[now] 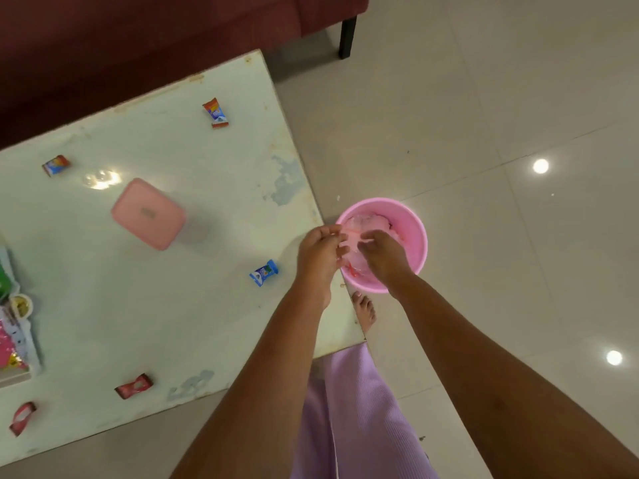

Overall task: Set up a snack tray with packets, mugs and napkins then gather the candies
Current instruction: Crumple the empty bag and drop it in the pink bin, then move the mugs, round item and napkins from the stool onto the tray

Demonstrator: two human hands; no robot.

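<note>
A pink bucket (pixel 413 233) stands on the floor just off the table's right edge, with crumpled clear plastic wrapping (pixel 363 224) inside. My left hand (pixel 318 254) pinches that plastic at the bucket's near-left rim. My right hand (pixel 383 254) reaches into the bucket and presses on the plastic; its fingertips are hidden. Wrapped candies lie scattered on the pale table (pixel 207 305): a blue one (pixel 264 272) beside my left wrist, an orange-blue one (pixel 215 113) far back, another (pixel 56 165) at the left, and two red ones (pixel 133 385) (pixel 22 417) near the front edge.
A pink lidded box (pixel 148 213) sits mid-table. A tray (pixel 17 333) with packets and a small cup (pixel 21 305) is cut off at the left edge. A dark red sofa (pixel 138 36) runs behind the table. My bare foot (pixel 364 311) stands by the table corner.
</note>
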